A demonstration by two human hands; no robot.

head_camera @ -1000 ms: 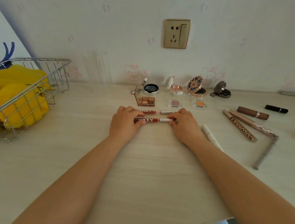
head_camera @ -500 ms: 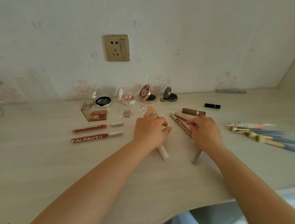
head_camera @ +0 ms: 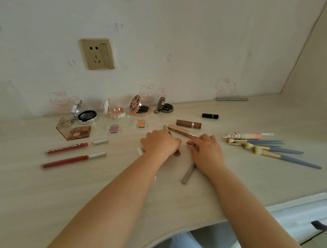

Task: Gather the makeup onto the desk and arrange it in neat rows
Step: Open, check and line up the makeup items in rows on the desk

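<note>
On the desk, centre: the left hand (head_camera: 159, 142) is laid with curled fingers over a brown tube with a pale cap (head_camera: 177, 151); whether the tube is gripped cannot be told.
Right hand: the right hand (head_camera: 207, 150) is set beside it, fingertips curled at the near end of a rose-gold foil tube (head_camera: 183, 131); a true grip cannot be told.
Grey pencil: a slim grey stick (head_camera: 188, 173) is seen lying under the right wrist.
White stick: a white stick (head_camera: 140, 150) is partly hidden by the left hand.
Left rows: two red lip-gloss tubes with silver caps (head_camera: 74, 154) are laid parallel, one behind the other, on the pale wooden desk (head_camera: 49, 194).
Back row: four open round compacts (head_camera: 121, 110) are lined along the wall, with three small eyeshadow pans (head_camera: 110, 129) in front.
Right side: a brown lipstick (head_camera: 189, 124), a black lipstick (head_camera: 210, 115) and a loose fan of blue-handled brushes (head_camera: 272, 149) are seen apart from the hands.
</note>
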